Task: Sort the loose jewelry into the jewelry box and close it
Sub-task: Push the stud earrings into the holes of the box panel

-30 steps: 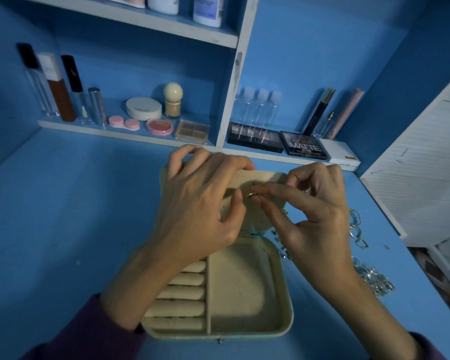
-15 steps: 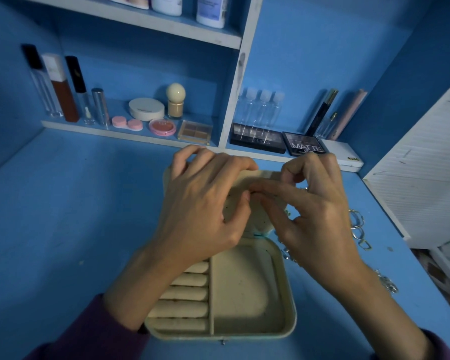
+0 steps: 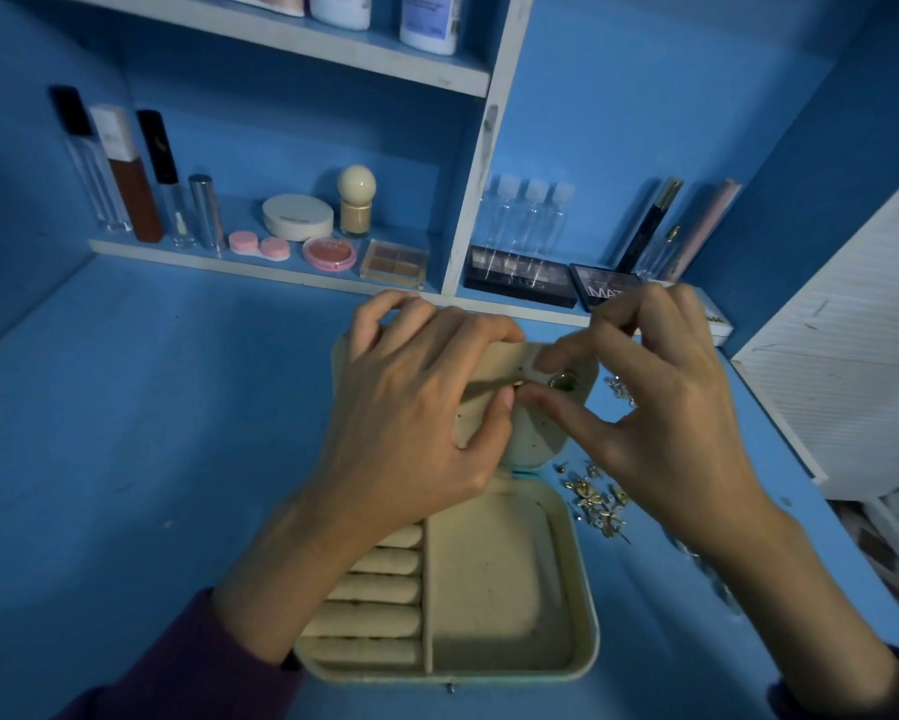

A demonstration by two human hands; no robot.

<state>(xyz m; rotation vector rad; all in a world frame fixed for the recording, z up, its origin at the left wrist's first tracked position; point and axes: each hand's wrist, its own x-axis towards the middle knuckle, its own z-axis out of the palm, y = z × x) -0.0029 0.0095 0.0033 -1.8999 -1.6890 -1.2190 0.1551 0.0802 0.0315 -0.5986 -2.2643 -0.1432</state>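
- Jewelry box (image 3: 587, 615): stands open on the blue surface (image 3: 177, 459), base toward the person, lid (image 3: 535, 439) raised at the far end.
- Left grip (image 3: 416, 407): fingers curl over the top edge of the inner flap (image 3: 494, 363) of the lid, with the thumb on its front face. It holds the flap steady.
- Right grip (image 3: 665, 407): thumb and forefinger pinch a small earring (image 3: 563, 381) with a green stone, held against the lid lining.
- Handling, earring: judged very light, rigid and small, with a thin post that could bend or slip out of a pinch. Take hold at the stone setting, not at the post.
- Handling, flap: judged to be soft padded board that gives under pressure. Support it from behind while a post is pushed through.
- Loose jewelry (image 3: 598, 498): lies in a heap on the surface just right of the box. More pieces (image 3: 621, 389) lie beside the lid. The pieces look tangle-prone, so lift them one at a time.
- Ring rolls (image 3: 380, 589) and open compartment (image 3: 489, 589): no jewelry is visible in either.
- Task state: sorting is at an early stage and the lid is not yet closed.
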